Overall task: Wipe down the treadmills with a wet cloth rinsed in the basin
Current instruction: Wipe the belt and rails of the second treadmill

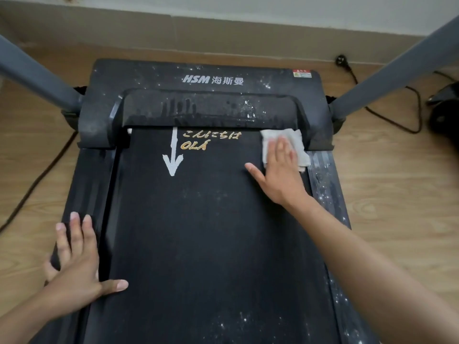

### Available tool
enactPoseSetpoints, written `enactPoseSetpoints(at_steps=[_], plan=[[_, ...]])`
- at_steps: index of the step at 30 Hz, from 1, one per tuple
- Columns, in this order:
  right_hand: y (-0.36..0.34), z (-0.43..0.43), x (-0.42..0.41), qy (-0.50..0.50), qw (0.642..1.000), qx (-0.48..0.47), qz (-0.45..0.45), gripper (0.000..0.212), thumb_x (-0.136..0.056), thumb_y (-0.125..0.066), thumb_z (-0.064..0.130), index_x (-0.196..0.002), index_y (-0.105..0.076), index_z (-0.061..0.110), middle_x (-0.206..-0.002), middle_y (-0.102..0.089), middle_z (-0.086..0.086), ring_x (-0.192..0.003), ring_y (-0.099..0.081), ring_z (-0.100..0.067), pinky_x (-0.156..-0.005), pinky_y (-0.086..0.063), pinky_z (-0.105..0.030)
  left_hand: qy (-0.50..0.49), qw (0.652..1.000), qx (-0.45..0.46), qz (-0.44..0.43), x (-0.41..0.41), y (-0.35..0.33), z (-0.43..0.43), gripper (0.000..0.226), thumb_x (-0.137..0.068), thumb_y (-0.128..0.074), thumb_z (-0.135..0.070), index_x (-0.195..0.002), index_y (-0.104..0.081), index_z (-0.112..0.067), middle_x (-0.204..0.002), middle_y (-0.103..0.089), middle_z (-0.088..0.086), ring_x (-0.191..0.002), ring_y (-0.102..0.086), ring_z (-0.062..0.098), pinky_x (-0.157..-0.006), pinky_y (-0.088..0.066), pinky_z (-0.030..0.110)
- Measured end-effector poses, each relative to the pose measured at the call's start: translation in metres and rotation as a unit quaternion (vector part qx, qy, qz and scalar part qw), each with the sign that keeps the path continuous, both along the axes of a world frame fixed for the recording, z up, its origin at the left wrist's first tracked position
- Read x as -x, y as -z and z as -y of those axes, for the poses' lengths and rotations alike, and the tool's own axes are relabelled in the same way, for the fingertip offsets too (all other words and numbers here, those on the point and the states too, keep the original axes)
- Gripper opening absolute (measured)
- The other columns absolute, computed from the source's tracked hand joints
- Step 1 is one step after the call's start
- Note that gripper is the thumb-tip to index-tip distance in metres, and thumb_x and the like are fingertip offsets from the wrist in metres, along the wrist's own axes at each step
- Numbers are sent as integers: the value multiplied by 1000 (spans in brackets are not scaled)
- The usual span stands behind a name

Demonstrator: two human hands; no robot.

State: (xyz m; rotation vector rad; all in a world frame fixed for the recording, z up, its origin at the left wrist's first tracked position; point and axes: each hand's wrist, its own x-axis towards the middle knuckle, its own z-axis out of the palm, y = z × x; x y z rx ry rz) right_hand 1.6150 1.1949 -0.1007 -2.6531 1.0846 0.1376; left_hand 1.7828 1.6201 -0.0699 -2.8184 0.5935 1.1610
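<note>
— The crumpled white cloth [273, 136]?
— Under the right hand's [278, 175] spread, flat fingers, pressed onto the black treadmill belt [198, 244].
— The left hand [74, 266]?
— Straight fingers on the dark side rail [83, 180], likely bracing.

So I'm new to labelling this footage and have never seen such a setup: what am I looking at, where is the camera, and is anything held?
No robot here: a person wears a camera on the head, looking forward and down at their own hands. The big black machine is a treadmill. Its dark running belt fills the middle, marked with a white painted arrow; a dusty black motor cover sits at the far end, between two grey upright posts. The right hand lies flat on a crumpled white cloth, pressing it onto the belt's far right corner. The left hand rests open on the black left side rail. Neither hand curls round anything. White specks dot the right side rail. Around it lies light wooden floor.
</note>
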Motion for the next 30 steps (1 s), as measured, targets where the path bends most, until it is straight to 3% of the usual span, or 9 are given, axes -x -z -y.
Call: enactPoseSetpoints(at_steps=[5, 8, 13, 17, 22, 26, 30], plan=[[5, -5, -16, 119, 991, -4, 54, 115, -93, -24, 88, -167, 8, 6, -175, 13, -15, -163, 14, -26, -132, 7, -45, 10, 999, -23, -22, 2, -13, 6, 170, -58, -90, -68, -142, 50, -21, -143, 64, -6, -136, 57, 23, -121, -2, 68], [1, -34, -53, 135, 989, -37, 42, 126, -87, -25, 93, -165, 11, 2, -175, 14, -17, -161, 19, -26, -131, 11, -48, 14, 999, -16, -47, 3, -22, 10, 166, -65, -88, -64, -140, 53, -19, -138, 68, -5, -133, 60, 25, -120, 4, 68], [-4, -138, -155, -25, 997, -69, 10, 132, -82, -19, 98, -162, 20, 1, -170, 29, -18, -157, 32, -29, -129, 16, -48, 17, 998, -8, -67, 0, -29, 10, 164, -68, -85, -66, -137, 55, -17, -136, 69, -1, -130, 62, 28, -119, 10, 68], [-5, -209, -215, -182, 982, -45, 3, 127, -84, -17, 96, -164, 15, 2, -172, 24, -17, -158, 29, -29, -129, 15, -47, 16, 997, 5, -70, -1, -31, 10, 163, -69, -84, -67, -136, 56, -18, -135, 70, -1, -129, 63, 28, -118, 14, 67], [-3, -139, -168, -284, 959, -2, 13, 108, -95, -28, 86, -169, 5, 14, -177, 11, -4, -161, 18, -16, -131, 5, -42, 21, 999, 11, -39, 3, -25, 8, 165, -65, -86, -68, -140, 52, -19, -139, 67, -3, -132, 61, 24, -121, 10, 63], [-5, -31, -67, -215, 976, 28, -10, 106, -94, -25, 87, -169, 6, 20, -177, 10, 0, -162, 14, -14, -132, 1, -43, 17, 1000, 5, -15, 2, -16, 4, 169, -57, -89, -70, -145, 46, -18, -146, 62, -4, -137, 56, 23, -122, 3, 64], [-6, 19, 11, -20, 999, 14, -33, 117, -87, -16, 94, -168, 7, 13, -177, 9, -10, -163, 13, -20, -132, 5, -40, 19, 999, -4, -27, 2, -20, 5, 169, -58, -86, -73, -143, 49, -17, -142, 65, -1, -134, 59, 25, -121, 5, 65]])
